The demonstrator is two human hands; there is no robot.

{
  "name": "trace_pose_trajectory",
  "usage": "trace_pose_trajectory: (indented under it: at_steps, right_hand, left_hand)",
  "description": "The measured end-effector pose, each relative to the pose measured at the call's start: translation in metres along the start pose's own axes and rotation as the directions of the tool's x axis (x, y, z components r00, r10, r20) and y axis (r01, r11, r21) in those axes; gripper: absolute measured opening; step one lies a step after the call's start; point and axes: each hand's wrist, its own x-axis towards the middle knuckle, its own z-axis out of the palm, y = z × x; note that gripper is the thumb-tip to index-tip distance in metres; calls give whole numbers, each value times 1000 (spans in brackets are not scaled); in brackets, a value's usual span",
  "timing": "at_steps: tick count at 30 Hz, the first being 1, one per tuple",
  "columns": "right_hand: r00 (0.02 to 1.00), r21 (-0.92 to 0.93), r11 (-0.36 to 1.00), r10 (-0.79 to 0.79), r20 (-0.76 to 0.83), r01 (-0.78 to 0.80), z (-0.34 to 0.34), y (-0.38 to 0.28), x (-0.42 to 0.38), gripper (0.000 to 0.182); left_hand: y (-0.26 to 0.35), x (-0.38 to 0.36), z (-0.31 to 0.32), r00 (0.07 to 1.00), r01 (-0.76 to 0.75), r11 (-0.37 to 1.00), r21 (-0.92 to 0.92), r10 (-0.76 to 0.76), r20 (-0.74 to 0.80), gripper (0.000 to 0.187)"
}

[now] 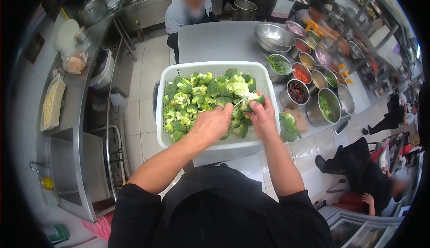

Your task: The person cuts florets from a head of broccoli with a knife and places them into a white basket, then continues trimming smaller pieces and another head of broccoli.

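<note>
My left hand [214,123] is closed, and a thin, light blade of what looks like a small knife [240,100] sticks out past its fingers; the handle is hidden in the fist. The blade meets a broccoli head [238,88] with a pale green stem side. My right hand [263,115] grips this broccoli from the right, thumb on top. Both hands are over a white perforated plastic basket [164,75] heaped with cut broccoli florets [182,99]. Outside the basket, near my right wrist, lies more broccoli [289,126].
The basket rests on a steel table [215,37]. To its right stand steel bowls [274,36] and several pots, with dried chillies [296,92], red pieces [301,73] and greens [326,107]. Co-workers [186,17] stand across the table. A steel counter with a sink [60,158] runs along the left.
</note>
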Motion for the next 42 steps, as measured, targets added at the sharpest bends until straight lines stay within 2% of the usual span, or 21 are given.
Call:
trace_pose_trajectory:
  at_steps: [1, 7, 10, 13, 15, 17, 18, 20, 21, 23, 31, 34, 37, 40, 42]
  right_hand:
    - [1000, -1, 1000, -8, -16, 8, 1, 1, 0, 68]
    - [983, -273, 952, -166, -74, 140, -5, 10, 4, 63]
    - [984, -349, 929, -160, -82, 122, 1, -10, -8, 64]
    - [983, -180, 966, -183, 33, 186, 5, -23, -27, 64]
    - [982, 166, 977, -152, 110, 132, -4, -28, -26, 60]
    - [978, 461, 887, -116, 173, 23, -15, -32, -31, 57]
    - [980, 438, 899, -76, 184, -13, -30, -22, -24, 52]
    - [996, 472, 880, 16, 92, -58, -25, -22, -24, 49]
    - [996, 489, 868, 65, 57, -85, -20, -21, -23, 48]
    - [994, 506, 858, 38, 105, -86, -15, -16, -21, 48]
    - [999, 507, 862, -14, 44, -11, 13, -4, -20, 47]
    - [999, 439, 897, -32, -39, 46, 14, 1, -22, 46]
    - [995, 352, 936, 5, -103, 32, 12, 12, -23, 43]
    - [968, 202, 979, 61, -244, -11, 23, 9, -38, 43]
    - [985, 275, 961, 54, -164, -6, 14, 8, -35, 43]
  left_hand:
    - [0, 0, 1, 1000, -1, 1000, 12, 1, 5, 13]
    - [12, 35, 10, 985, 81, 997, 5, -80, 155, 12]
    - [19, 58, 14, 979, 102, 995, 5, -102, 178, 15]
    - [3, 66, 27, 947, 231, 973, 16, -228, 225, 18]
    - [3, 57, 19, 961, 176, 984, 10, -174, 214, 20]
    - [14, 40, -10, 961, 135, 991, -16, -127, 244, 20]
    - [18, 34, -19, 973, 98, 990, -103, -73, 220, 20]
    - [25, 25, -30, 989, 34, 960, -277, 7, 145, 21]
    - [28, 22, -25, 991, 18, 957, -290, 22, 134, 21]
    - [31, 17, -15, 993, -2, 950, -312, 37, 108, 21]
    - [29, 9, 3, 996, 2, 976, -220, 19, 93, 20]
    - [30, 9, 5, 994, 28, 983, -179, -9, 106, 19]
    - [28, 17, 14, 992, 63, 986, -152, -44, 122, 19]
    - [20, 27, 18, 987, 62, 994, -88, -48, 150, 17]
    - [16, 29, 16, 984, 82, 996, -47, -73, 164, 17]
